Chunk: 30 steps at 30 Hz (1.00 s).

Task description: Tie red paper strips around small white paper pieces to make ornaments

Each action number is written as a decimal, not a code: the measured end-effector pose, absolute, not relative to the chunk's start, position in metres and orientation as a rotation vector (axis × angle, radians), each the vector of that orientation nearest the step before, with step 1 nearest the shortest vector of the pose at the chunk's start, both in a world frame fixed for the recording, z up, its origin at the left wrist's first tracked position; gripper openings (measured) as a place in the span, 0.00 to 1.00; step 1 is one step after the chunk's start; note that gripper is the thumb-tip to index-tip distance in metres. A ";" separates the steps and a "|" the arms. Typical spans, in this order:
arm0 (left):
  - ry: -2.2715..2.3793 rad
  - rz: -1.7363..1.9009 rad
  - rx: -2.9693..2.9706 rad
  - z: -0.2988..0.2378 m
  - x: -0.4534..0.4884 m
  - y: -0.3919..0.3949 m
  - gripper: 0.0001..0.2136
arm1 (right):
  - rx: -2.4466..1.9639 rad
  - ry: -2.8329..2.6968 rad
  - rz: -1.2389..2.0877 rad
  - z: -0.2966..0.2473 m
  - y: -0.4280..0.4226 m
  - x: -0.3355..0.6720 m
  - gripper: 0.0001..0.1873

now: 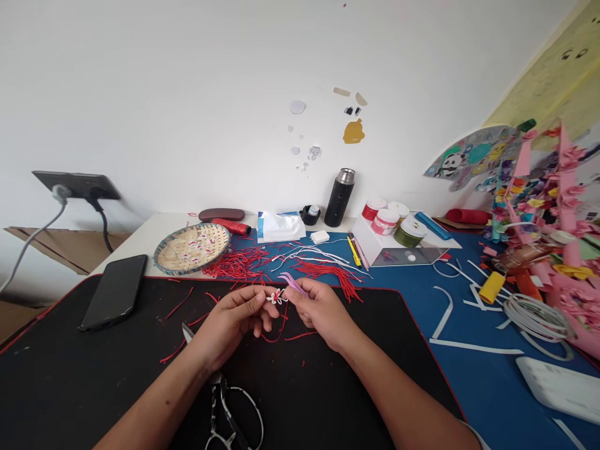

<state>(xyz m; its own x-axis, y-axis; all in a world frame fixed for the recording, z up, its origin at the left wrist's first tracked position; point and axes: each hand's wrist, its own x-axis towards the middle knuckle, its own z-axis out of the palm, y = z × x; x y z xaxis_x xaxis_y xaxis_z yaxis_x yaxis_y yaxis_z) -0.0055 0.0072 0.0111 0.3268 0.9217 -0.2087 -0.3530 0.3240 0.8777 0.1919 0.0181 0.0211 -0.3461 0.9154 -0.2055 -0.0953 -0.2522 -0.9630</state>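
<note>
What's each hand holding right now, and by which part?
The left hand pinches the red-and-white cord knot by its left edge. The right hand holds purple tweezers, but exactly where is hidden.

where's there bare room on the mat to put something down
The mat is mostly bare between the scissors and right forearm, and left of the left forearm, below the phone in view. Crowded: beyond the knot, with red cords and the basket; right of the mat, with white strips.
</note>
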 end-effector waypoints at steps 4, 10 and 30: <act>0.785 0.977 0.765 0.009 -0.006 0.007 0.14 | -1.072 -1.175 1.748 0.023 0.018 0.192 0.23; 0.763 0.977 0.739 0.011 -0.006 0.006 0.14 | -1.066 -1.183 1.747 0.023 0.017 0.191 0.24; 0.805 0.977 0.661 0.008 -0.005 0.009 0.15 | -1.076 -1.190 1.728 0.021 0.017 0.189 0.23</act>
<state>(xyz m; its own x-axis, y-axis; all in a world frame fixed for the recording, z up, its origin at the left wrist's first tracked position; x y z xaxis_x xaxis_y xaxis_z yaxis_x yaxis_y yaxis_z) -0.0046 0.0089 0.0085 0.3262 0.9010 -0.2858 -0.4534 0.4145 0.7891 0.1894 0.0175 0.0212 -0.3526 0.9108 -0.2147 -0.1242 -0.2730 -0.9540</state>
